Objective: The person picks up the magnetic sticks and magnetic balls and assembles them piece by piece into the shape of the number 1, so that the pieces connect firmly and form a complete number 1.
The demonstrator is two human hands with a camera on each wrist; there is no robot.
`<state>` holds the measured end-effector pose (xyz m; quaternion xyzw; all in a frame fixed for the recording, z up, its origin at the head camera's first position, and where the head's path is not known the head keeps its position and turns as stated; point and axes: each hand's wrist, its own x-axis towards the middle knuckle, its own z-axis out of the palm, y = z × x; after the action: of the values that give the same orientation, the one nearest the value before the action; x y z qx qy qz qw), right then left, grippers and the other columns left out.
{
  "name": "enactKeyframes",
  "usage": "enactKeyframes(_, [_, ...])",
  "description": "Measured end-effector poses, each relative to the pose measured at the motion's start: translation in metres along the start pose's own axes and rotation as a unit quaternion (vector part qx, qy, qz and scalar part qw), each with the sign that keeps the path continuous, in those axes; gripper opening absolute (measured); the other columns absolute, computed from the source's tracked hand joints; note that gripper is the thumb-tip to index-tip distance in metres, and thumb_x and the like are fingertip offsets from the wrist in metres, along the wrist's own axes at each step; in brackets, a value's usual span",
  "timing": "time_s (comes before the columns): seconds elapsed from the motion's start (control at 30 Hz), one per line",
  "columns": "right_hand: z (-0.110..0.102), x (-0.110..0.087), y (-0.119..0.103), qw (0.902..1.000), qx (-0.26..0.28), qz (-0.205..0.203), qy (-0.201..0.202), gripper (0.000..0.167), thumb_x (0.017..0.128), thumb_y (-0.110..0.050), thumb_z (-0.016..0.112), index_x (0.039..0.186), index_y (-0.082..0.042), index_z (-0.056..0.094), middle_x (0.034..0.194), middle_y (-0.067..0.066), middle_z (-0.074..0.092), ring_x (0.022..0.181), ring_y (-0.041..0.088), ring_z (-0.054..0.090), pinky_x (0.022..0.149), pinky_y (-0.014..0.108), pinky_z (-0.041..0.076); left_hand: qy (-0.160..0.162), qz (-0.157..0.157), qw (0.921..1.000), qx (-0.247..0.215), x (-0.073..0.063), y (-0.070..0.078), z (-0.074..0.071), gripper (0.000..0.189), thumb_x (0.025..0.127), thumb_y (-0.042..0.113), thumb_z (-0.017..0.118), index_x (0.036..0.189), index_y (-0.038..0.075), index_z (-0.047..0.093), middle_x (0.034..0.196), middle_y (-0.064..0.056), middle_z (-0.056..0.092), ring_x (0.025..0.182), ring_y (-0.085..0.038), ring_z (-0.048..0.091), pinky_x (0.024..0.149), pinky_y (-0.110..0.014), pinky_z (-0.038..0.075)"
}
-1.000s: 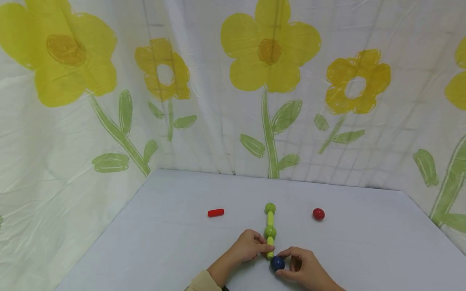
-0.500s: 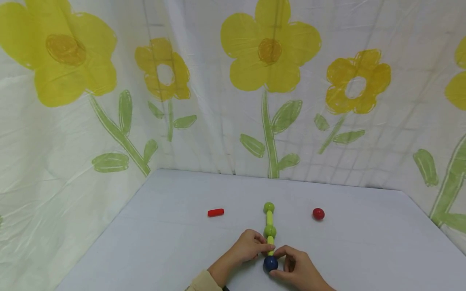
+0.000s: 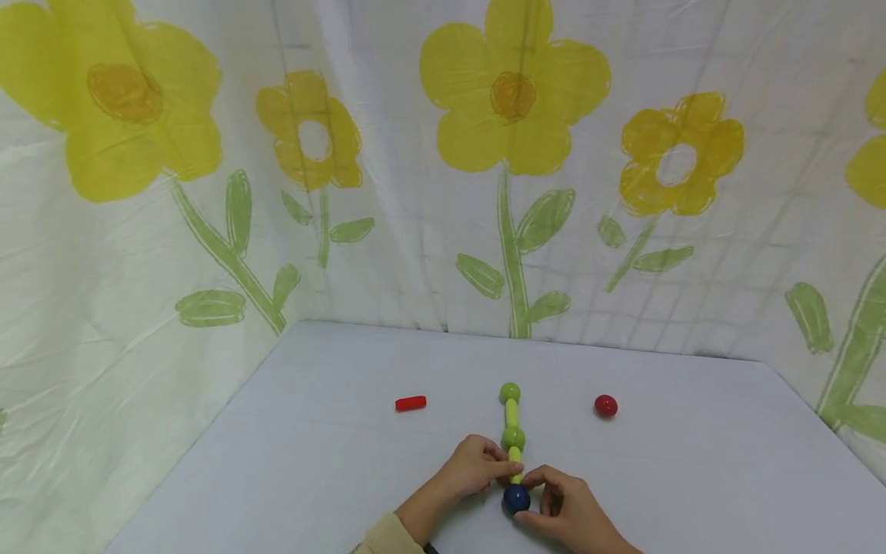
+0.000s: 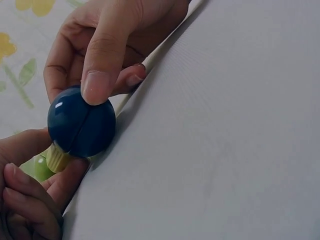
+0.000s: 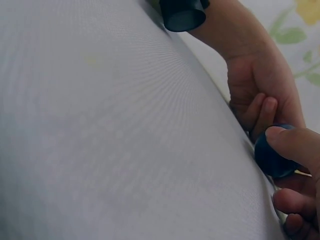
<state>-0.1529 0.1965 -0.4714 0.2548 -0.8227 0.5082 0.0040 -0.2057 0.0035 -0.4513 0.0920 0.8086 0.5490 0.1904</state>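
Observation:
A straight chain of two green balls [image 3: 513,438] and two yellow-green rods [image 3: 511,414] lies on the table, pointing away from me. My left hand [image 3: 469,466] pinches the near rod [image 3: 514,455] between thumb and fingers. At that rod's near end sits a glossy dark blue ball [image 3: 516,500], in line with the chain. Thumb and index finger of my right hand [image 3: 569,506] hold the blue ball from the right. In the left wrist view the ball [image 4: 75,125] shows a seam, and the ridged rod end [image 4: 57,158] meets it. Fingers hide part of the near rod.
A short red rod [image 3: 411,404] lies left of the chain, and a red ball [image 3: 605,406] to its right. The white table [image 3: 692,446] ends at a curtain [image 3: 388,292] printed with yellow flowers. A dark cylinder [image 5: 184,15] sits at the left wrist.
My right hand has brought the blue ball leftward to the near rod's end, where it now lines up with the chain. The chain's far end has swung slightly left; the left hand keeps its hold.

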Motion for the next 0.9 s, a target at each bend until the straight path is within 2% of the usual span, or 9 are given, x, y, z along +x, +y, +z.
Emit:
enactKeyframes(0.2, [0.000, 0.000, 0.000, 1.0000, 0.002, 0.000, -0.001, 0.032, 0.083, -0.019, 0.078, 0.105, -0.002, 0.063, 0.077, -0.005, 0.058, 0.059, 0.001, 0.048, 0.049, 0.021, 0.042, -0.005, 0.010, 0.9999, -0.013, 0.002, -0.003, -0.005, 0.018, 0.087, 0.023, 0.074, 0.082, 0.007, 0.069, 0.067, -0.002, 0.069, 0.045, -0.006, 0.039, 0.043, -0.019, 0.029])
enactKeyframes(0.37, [-0.001, 0.001, 0.001, 0.9996, 0.009, 0.024, -0.010, 0.033, 0.083, -0.019, 0.077, 0.107, -0.002, 0.062, 0.077, -0.005, 0.057, 0.060, 0.002, 0.049, 0.051, 0.021, 0.043, -0.001, 0.023, 0.9996, -0.017, 0.006, -0.007, -0.017, 0.019, 0.089, 0.022, 0.072, 0.086, 0.004, 0.068, 0.069, -0.004, 0.070, 0.045, -0.006, 0.040, 0.043, -0.018, 0.030])
enactKeyframes(0.53, [-0.002, 0.003, 0.001, 0.9981, 0.016, 0.056, -0.018, 0.033, 0.084, -0.019, 0.077, 0.109, -0.002, 0.062, 0.077, -0.004, 0.056, 0.061, 0.004, 0.049, 0.053, 0.020, 0.043, 0.023, 0.033, 0.9991, -0.013, 0.010, -0.008, -0.031, 0.019, 0.090, 0.022, 0.070, 0.090, 0.003, 0.068, 0.072, -0.004, 0.071, 0.052, -0.007, 0.044, 0.048, -0.020, 0.034])
enactKeyframes(0.67, [-0.003, 0.003, 0.001, 0.9979, 0.015, 0.059, -0.020, 0.034, 0.084, -0.019, 0.077, 0.109, -0.002, 0.062, 0.079, -0.003, 0.057, 0.062, 0.004, 0.049, 0.054, 0.020, 0.043, 0.054, 0.038, 0.9978, -0.005, 0.012, -0.007, -0.045, 0.020, 0.092, 0.023, 0.068, 0.094, 0.003, 0.068, 0.074, -0.004, 0.071, 0.063, -0.010, 0.047, 0.055, -0.023, 0.036])
enactKeyframes(0.77, [-0.003, 0.003, 0.000, 0.9980, 0.015, 0.058, -0.020, 0.034, 0.084, -0.018, 0.077, 0.109, -0.002, 0.062, 0.080, -0.004, 0.057, 0.062, 0.004, 0.049, 0.054, 0.020, 0.043, 0.069, 0.048, 0.9965, -0.001, 0.013, -0.007, -0.057, 0.020, 0.093, 0.023, 0.067, 0.096, 0.003, 0.068, 0.075, -0.003, 0.071, 0.061, -0.011, 0.044, 0.053, -0.024, 0.035])
enactKeyframes(0.9, [-0.003, 0.003, 0.001, 0.9983, 0.014, 0.053, -0.019, 0.033, 0.084, -0.018, 0.077, 0.109, -0.002, 0.062, 0.080, -0.004, 0.057, 0.062, 0.004, 0.049, 0.053, 0.021, 0.043, 0.071, 0.082, 0.9940, -0.015, 0.013, -0.009, -0.071, 0.021, 0.093, 0.022, 0.066, 0.099, 0.002, 0.068, 0.077, -0.004, 0.071, 0.052, -0.010, 0.038, 0.049, -0.022, 0.033])
